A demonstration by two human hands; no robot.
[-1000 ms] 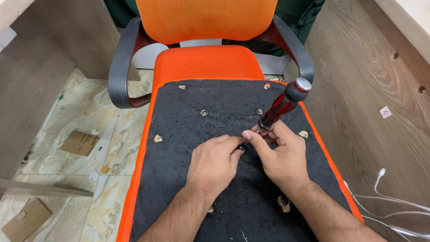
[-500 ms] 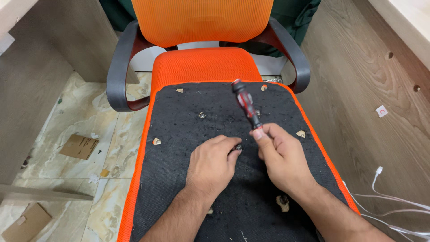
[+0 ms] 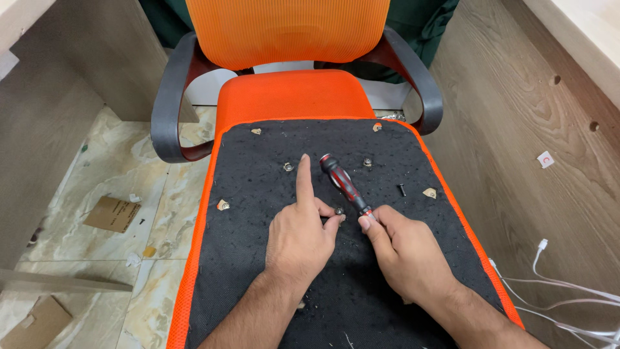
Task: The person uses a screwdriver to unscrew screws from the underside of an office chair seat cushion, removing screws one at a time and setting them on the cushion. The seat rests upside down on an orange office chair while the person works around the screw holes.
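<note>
Screwdriver lowered flat in right hand; left hand index now raised

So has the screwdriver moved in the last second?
Yes. The screwdriver handle has swung from the right orange edge of the seat toward the middle, and now lies low on the black fabric, gripped by the right hand.
</note>
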